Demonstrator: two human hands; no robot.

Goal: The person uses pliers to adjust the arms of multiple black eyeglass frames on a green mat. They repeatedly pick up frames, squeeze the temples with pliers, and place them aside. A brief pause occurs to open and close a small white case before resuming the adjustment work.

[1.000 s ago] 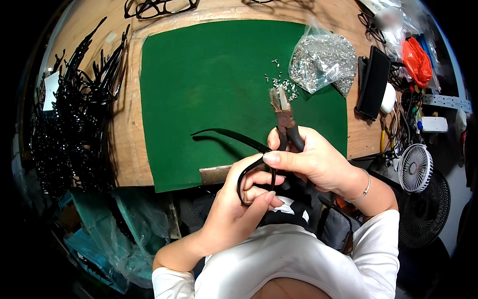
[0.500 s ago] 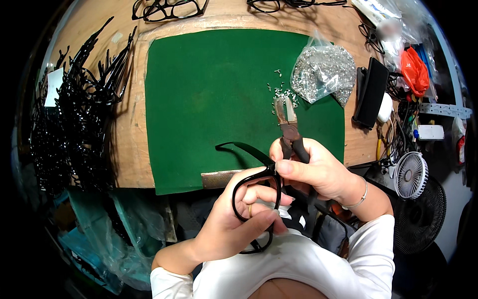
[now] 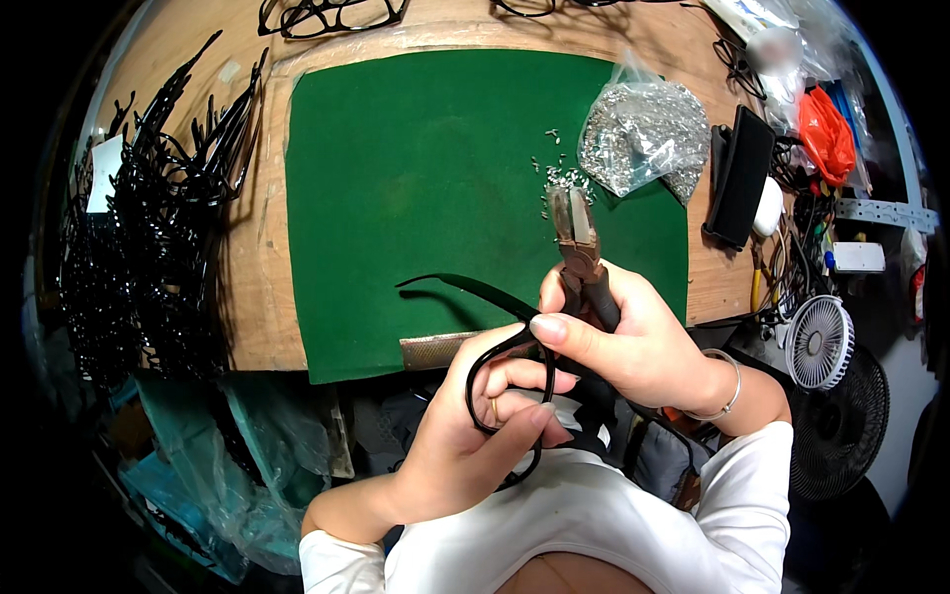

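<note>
My left hand (image 3: 465, 445) is closed around a black glasses frame (image 3: 473, 401), its fingers passing behind one rim. One temple arm (image 3: 465, 284) sticks out up and left over the green mat (image 3: 416, 168). My right hand (image 3: 643, 346) grips dark-handled pliers (image 3: 579, 252), jaws pointing away from me, while its thumb presses the frame where that temple joins it. Small silver pieces (image 3: 554, 178) lie scattered just beyond the jaws, beside a clear bag (image 3: 638, 134) full of similar pieces.
A heap of black frame parts (image 3: 148, 277) covers the left side of the wooden table (image 3: 262, 317). Glasses (image 3: 332, 15) lie at the back. At right are a black case (image 3: 737, 178), red plastic bag (image 3: 826, 134), cables and a small white fan (image 3: 819, 342).
The temple arm's tip swung right, then back left. My right thumb shifted slightly on the frame, and the hand with pliers sits a little further right. Both grips continue.
</note>
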